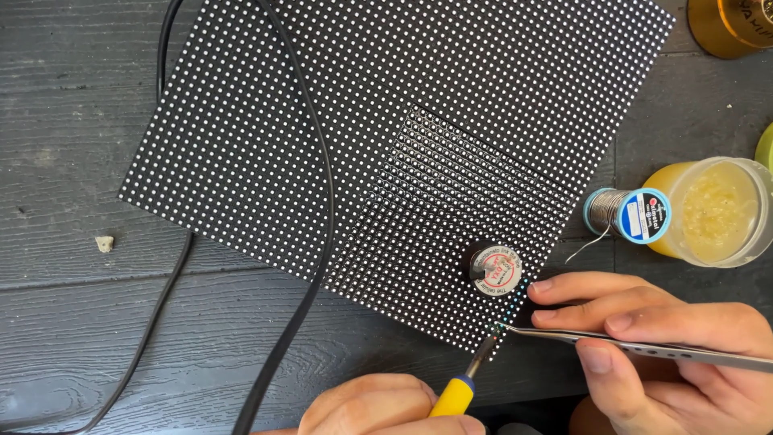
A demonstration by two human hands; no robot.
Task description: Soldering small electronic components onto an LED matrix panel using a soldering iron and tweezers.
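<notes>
Left hand: at the bottom edge of the view, grip clamped around the yellow handle of a soldering iron. The iron's dark tip meets the lower corner of the LED panel.

Right hand: at lower right, thumb and fingers clamped on a pair of metal tweezers. The tweezers' point sits at the same panel corner, just beside the iron's tip (whether they hold anything there is too small to tell).

LED panel: 1 black board with a grid of white dots, lying flat and turned at an angle on the dark wood-grain counter. One rectangular patch toward its lower right looks darker and glossier.

Small round spool: white face with red print, resting on the panel near the worked corner.

Solder wire spool: on the counter to the right of the panel, blue-rimmed end, loose wire trailing down.

Open jar: yellowish paste inside, touching the solder spool's right side.

Black cable: runs across the panel's left part and onto the counter.

Pale crumb: on the counter, far left.
</notes>
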